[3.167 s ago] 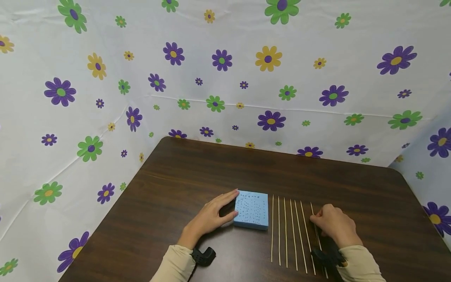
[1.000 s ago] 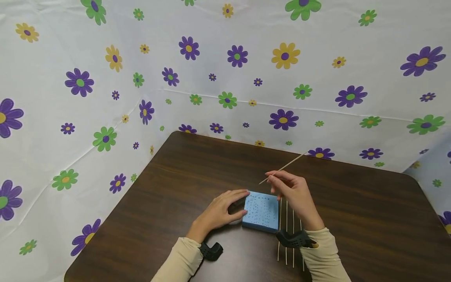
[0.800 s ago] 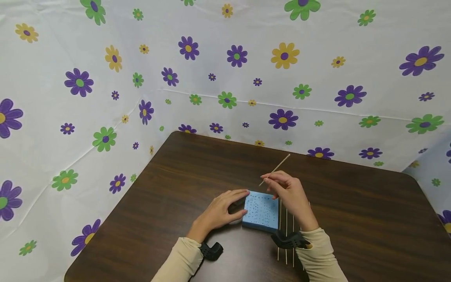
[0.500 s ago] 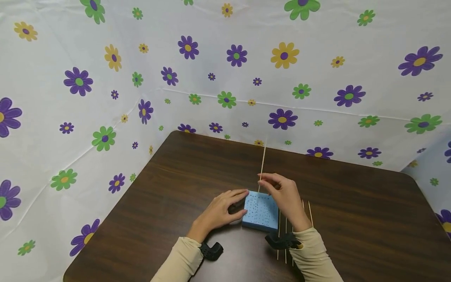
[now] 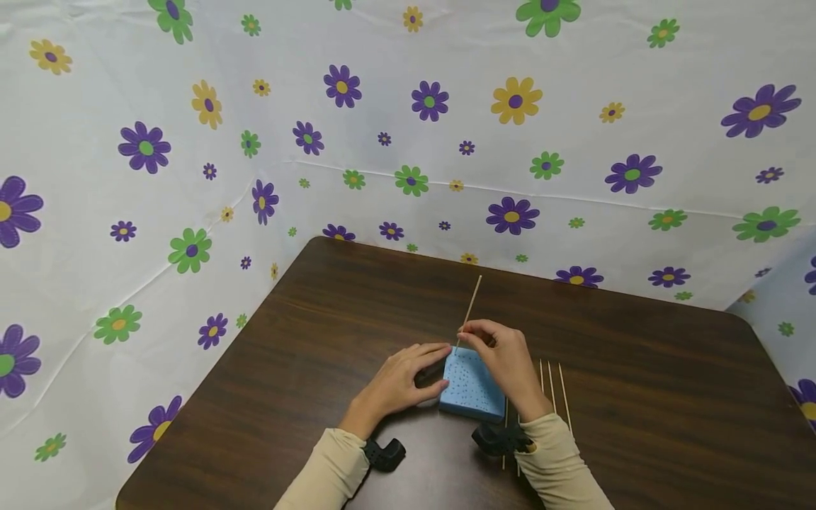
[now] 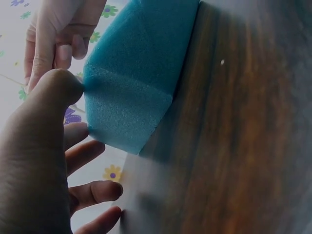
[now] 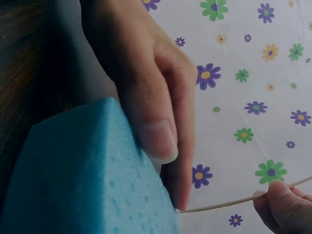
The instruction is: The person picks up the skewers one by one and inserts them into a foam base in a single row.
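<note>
A light blue foam block (image 5: 472,389), its top dotted with small holes, lies on the dark wooden table. My left hand (image 5: 397,386) rests against its left side, thumb and index finger spread and touching the edge; the left wrist view shows the other fingers loosely extended. Between thumb and index finger, my right hand (image 5: 503,358) pinches a thin wooden skewer (image 5: 472,301) above the block's far left corner. The skewer leans slightly right, its lower tip at the top surface. Whether the tip is inside a hole I cannot tell. The right wrist view shows the pinch (image 7: 287,207) too.
Several more skewers (image 5: 564,393) lie side by side on the table to the right of the block, partly covered by my right arm. Dark cameras (image 5: 384,454) sit on both wrists. A white flowered cloth (image 5: 382,198) hangs behind the table (image 5: 357,297).
My right hand has picked a skewer from the right end of the row, carried it left over the block, turned it nearly upright and lowered it to the far left corner. The left hand stays at the block.
</note>
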A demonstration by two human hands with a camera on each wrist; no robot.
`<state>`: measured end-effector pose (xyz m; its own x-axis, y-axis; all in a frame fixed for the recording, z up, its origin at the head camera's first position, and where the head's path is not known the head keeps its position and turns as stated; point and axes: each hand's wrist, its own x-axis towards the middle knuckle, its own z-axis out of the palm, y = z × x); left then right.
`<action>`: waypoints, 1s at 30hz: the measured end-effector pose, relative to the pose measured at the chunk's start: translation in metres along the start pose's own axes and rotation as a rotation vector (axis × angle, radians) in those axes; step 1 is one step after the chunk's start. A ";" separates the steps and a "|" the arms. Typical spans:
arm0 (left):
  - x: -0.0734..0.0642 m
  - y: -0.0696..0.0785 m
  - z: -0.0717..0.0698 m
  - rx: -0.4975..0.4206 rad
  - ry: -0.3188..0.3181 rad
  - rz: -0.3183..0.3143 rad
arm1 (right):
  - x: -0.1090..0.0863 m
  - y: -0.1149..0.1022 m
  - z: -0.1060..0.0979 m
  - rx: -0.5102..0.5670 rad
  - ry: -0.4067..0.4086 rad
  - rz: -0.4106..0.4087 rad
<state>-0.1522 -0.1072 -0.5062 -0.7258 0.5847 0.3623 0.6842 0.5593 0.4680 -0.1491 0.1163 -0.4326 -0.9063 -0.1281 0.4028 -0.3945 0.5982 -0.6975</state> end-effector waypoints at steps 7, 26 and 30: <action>0.003 0.001 0.001 0.025 0.023 -0.008 | 0.000 0.001 0.000 -0.022 -0.036 0.005; -0.002 0.003 0.004 0.012 -0.007 -0.020 | -0.002 0.005 0.006 -0.087 -0.082 -0.014; -0.001 0.002 0.004 0.000 -0.019 -0.019 | -0.003 0.005 0.007 -0.092 -0.069 -0.029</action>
<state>-0.1496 -0.1043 -0.5092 -0.7370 0.5851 0.3384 0.6705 0.5701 0.4747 -0.1497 0.1145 -0.4415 -0.9042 -0.1990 0.3780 -0.4082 0.6630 -0.6276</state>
